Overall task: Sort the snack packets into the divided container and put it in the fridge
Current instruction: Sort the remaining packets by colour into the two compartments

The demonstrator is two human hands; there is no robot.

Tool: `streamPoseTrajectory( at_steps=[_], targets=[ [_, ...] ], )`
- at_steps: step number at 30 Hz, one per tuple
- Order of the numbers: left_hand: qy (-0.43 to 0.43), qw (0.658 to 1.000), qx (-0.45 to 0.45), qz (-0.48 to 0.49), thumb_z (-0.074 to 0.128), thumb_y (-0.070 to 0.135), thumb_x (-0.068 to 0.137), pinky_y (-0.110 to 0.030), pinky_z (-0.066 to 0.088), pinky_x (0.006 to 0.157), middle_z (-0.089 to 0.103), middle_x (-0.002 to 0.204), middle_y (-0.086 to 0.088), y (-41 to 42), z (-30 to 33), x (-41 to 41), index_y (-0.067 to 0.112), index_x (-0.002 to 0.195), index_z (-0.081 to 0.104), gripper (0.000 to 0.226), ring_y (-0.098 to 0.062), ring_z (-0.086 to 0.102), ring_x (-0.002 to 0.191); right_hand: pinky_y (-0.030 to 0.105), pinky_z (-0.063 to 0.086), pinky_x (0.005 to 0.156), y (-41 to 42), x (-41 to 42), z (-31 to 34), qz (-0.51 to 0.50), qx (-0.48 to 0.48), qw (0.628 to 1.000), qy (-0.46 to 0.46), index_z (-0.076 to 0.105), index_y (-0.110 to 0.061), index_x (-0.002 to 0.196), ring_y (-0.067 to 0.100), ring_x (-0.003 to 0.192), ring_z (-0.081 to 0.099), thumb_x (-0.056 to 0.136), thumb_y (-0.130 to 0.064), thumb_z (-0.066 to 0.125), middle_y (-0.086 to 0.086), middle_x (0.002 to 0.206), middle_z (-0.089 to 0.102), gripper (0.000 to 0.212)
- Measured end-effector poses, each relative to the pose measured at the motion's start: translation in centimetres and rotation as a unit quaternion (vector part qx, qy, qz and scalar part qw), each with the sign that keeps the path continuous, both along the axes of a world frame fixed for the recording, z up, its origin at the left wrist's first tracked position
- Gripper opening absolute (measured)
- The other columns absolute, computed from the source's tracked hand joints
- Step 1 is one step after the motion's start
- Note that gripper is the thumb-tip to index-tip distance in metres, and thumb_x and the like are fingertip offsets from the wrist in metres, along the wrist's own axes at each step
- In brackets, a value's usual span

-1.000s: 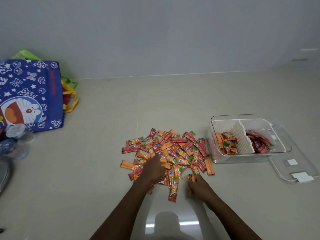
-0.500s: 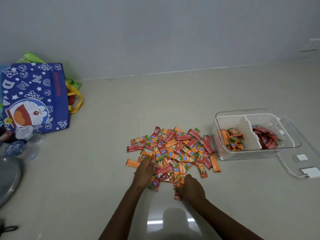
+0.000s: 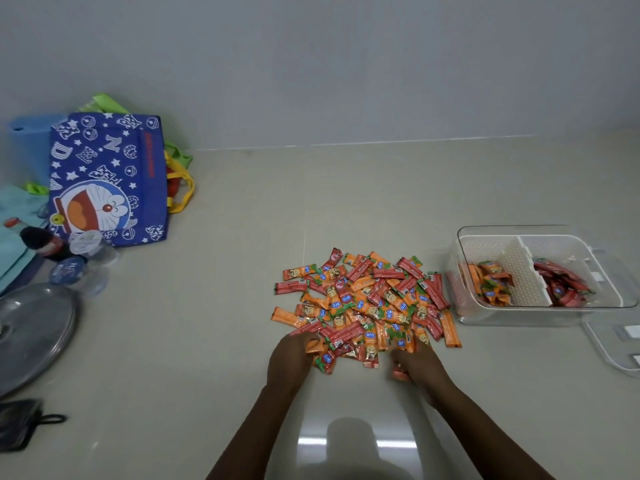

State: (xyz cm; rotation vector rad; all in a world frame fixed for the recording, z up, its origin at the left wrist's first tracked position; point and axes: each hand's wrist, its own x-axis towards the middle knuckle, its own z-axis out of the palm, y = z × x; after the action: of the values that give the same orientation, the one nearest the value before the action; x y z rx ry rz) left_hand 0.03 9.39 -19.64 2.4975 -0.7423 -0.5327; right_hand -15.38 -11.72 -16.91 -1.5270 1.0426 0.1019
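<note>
A heap of orange and red snack packets (image 3: pixel 367 299) lies on the pale floor. My left hand (image 3: pixel 289 360) rests at the heap's near left edge, fingers curled onto an orange packet (image 3: pixel 316 346). My right hand (image 3: pixel 417 367) is at the near right edge, closed around a red packet (image 3: pixel 400 374). To the right stands the clear divided container (image 3: pixel 464 244). Its left compartment holds orange packets (image 3: pixel 491 282), its right compartment red packets (image 3: pixel 564 284).
The container's clear lid (image 3: pixel 613 344) lies at its near right. At left stand a blue cartoon bag (image 3: pixel 107 181), plastic bottles (image 3: pixel 79 265) and a round metal lid (image 3: pixel 31 334). A black pouch (image 3: pixel 20 422) lies at bottom left. A grey wall runs behind.
Both hands have drawn packets at the heap's near edge together. My right hand has taken a red packet. The view has shifted, so everything sits further right.
</note>
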Motion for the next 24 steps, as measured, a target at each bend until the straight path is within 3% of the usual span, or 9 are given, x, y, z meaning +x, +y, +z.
streamPoseTrajectory(
  at_steps=[3,5,7,9,13,17,19,21,24],
  targets=[
    [-0.059,0.997,0.044,0.004,0.063,0.037,0.085,-0.029,0.055,0.079,0.072,0.104,0.002,-0.9,0.1,0.3,0.023,0.106,0.071,0.027,-0.016,0.066,0.095,0.032,0.056,0.066,0.1,0.6,0.5,-0.016,-0.019,1.000,-0.009,0.055,-0.017,0.117,0.021,0.083,0.067,0.093,-0.019,0.058,0.007,0.100,0.068,0.025],
    [-0.072,0.996,0.044,0.025,0.059,0.030,0.090,-0.030,0.052,0.082,0.067,0.111,-0.002,-1.2,0.3,0.4,0.019,0.113,0.067,0.027,-0.019,0.060,0.102,0.028,0.053,0.060,0.1,1.6,0.7,0.027,-0.050,0.998,0.004,0.052,-0.021,0.114,0.017,0.077,0.065,0.094,-0.019,0.056,0.007,0.101,0.067,0.021],
    [-0.050,0.998,0.011,0.041,0.055,0.023,0.092,-0.033,0.051,0.086,0.062,0.116,-0.007,-1.0,0.0,0.6,0.015,0.118,0.061,0.027,-0.022,0.057,0.106,0.034,0.054,0.070,0.3,2.7,0.0,0.100,-0.108,0.988,0.051,0.055,-0.017,0.102,0.019,0.076,0.062,0.091,-0.021,0.058,0.008,0.098,0.067,0.012],
    [-0.002,0.998,-0.023,0.054,0.053,0.022,0.094,-0.036,0.053,0.085,0.062,0.116,-0.008,-0.5,-0.1,0.6,0.018,0.120,0.056,0.026,-0.022,0.057,0.105,0.032,0.052,0.080,0.8,3.7,-1.0,0.160,-0.176,0.966,0.104,0.059,-0.010,0.103,0.022,0.087,0.062,0.088,-0.026,0.061,0.010,0.101,0.068,0.021],
    [0.068,0.995,-0.016,0.069,0.049,0.026,0.097,-0.022,0.047,0.066,0.060,0.108,-0.010,1.1,0.2,0.5,0.024,0.116,0.049,0.019,-0.016,0.058,0.092,0.031,0.048,0.078,2.1,4.4,-1.8,0.146,-0.236,0.950,0.146,0.054,-0.007,0.110,0.026,0.102,0.063,0.084,-0.033,0.067,0.010,0.107,0.065,0.039],
    [0.063,0.997,0.012,0.047,0.054,0.031,0.094,-0.029,0.048,0.074,0.061,0.107,-0.009,2.7,0.2,0.3,0.024,0.114,0.050,0.021,-0.022,0.056,0.096,0.028,0.046,0.074,3.0,5.2,-1.5,0.171,-0.267,0.936,0.153,0.058,-0.011,0.101,0.025,0.096,0.064,0.083,-0.035,0.064,0.006,0.100,0.066,0.031],
    [0.042,0.998,0.030,0.025,0.058,0.038,0.089,-0.028,0.047,0.077,0.065,0.110,-0.005,3.0,-0.1,0.3,0.027,0.123,0.054,0.036,-0.022,0.055,0.100,0.026,0.048,0.067,2.7,5.4,-1.4,0.201,-0.241,0.936,0.161,0.057,-0.014,0.079,0.019,0.078,0.065,0.084,-0.030,0.063,0.003,0.081,0.067,0.018],
    [0.023,0.998,0.048,0.013,0.061,0.038,0.087,-0.026,0.047,0.079,0.066,0.112,-0.003,2.9,0.2,0.0,0.029,0.124,0.058,0.038,-0.021,0.055,0.104,0.026,0.049,0.061,2.2,5.3,-1.4,0.204,-0.179,0.952,0.140,0.054,-0.014,0.065,0.017,0.059,0.062,0.083,-0.020,0.062,0.000,0.060,0.062,0.020],
    [0.025,0.998,0.061,-0.005,0.065,0.040,0.084,-0.027,0.048,0.084,0.067,0.117,0.001,2.3,0.2,-0.1,0.030,0.120,0.062,0.037,-0.020,0.053,0.108,0.030,0.051,0.060,1.2,4.4,-0.8,0.136,-0.085,0.984,0.084,0.057,-0.011,0.066,0.023,0.056,0.060,0.084,-0.012,0.055,0.007,0.062,0.063,0.019]
  ],
)
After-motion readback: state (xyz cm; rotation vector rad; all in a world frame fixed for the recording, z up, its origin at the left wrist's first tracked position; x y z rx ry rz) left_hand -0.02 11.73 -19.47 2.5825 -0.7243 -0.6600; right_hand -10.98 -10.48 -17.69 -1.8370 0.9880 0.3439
